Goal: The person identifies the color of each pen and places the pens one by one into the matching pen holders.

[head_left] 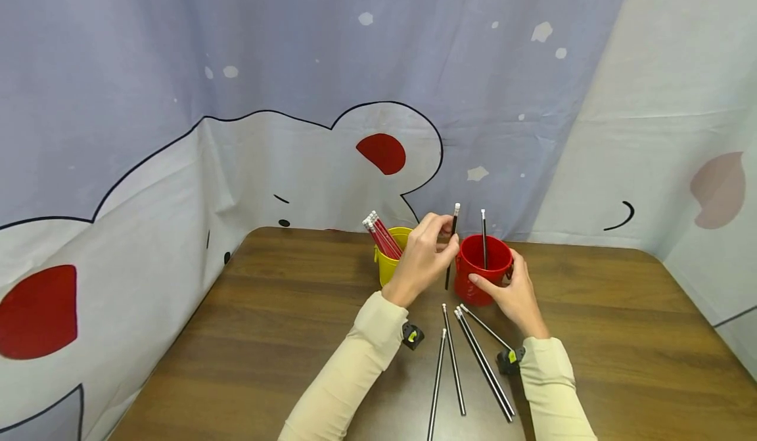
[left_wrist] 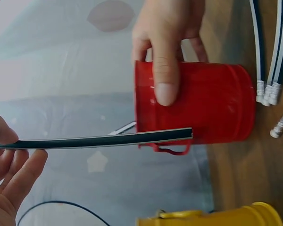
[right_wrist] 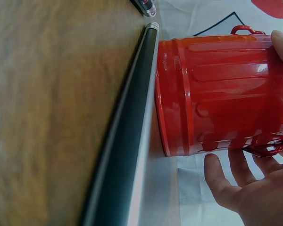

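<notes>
Item: black pencil [left_wrist: 108, 140], one, white eraser end up. Location: upright with a slight tilt, between the two buckets, its lower end outside the red bucket's left wall and below the rim; contact with the wall cannot be told.

Item: left hand [head_left: 420, 257]. Grip: thumb and fingertips pinching that pencil near its upper end.

Item: red bucket [head_left: 476, 291], upright on the far part of the worktop [head_left: 284, 309]; one standing pencil [head_left: 485, 247] inside.

Item: right hand [head_left: 516, 300]. Grip: curled round the red bucket's right side, thumb on the near wall, fingers opposite.

Item: yellow bucket [head_left: 387, 274], just left of the red; red pencils [head_left: 386, 240] inside, leaning left.

Item: loose black pencils [head_left: 485, 369], five visible, nearer the person, eraser ends pointing far.

Handling note (judgement): raise the lower end above the rim, then bring it right over the mouth; lower it clear of the pencil inside; steady the bucket with the right hand, thumb off the opening; release once the end meets the bottom.
</notes>
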Tool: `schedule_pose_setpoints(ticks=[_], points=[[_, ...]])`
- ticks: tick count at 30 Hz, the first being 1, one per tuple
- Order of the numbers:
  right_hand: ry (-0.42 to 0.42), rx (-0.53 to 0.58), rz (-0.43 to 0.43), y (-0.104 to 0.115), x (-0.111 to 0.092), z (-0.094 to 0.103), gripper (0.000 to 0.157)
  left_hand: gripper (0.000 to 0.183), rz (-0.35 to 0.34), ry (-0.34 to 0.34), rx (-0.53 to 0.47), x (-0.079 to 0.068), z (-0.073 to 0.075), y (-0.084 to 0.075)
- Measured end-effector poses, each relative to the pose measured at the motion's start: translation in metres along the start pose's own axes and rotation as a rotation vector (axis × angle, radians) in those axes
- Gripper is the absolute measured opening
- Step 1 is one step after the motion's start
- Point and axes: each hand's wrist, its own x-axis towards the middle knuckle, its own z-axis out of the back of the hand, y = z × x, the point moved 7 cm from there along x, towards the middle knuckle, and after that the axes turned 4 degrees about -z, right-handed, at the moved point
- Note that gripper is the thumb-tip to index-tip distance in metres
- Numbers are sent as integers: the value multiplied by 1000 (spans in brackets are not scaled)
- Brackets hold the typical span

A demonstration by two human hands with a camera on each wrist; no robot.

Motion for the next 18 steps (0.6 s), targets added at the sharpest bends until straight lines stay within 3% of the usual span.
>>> schedule_pose_setpoints(ticks=[11,18], points=[[17,5,-9,1,-2,0,85,18,-28,1,-17,39,-5,-11],[28,25,-3,1,-1,-1,85,17,-53,4,-8,53,-9,-16]])
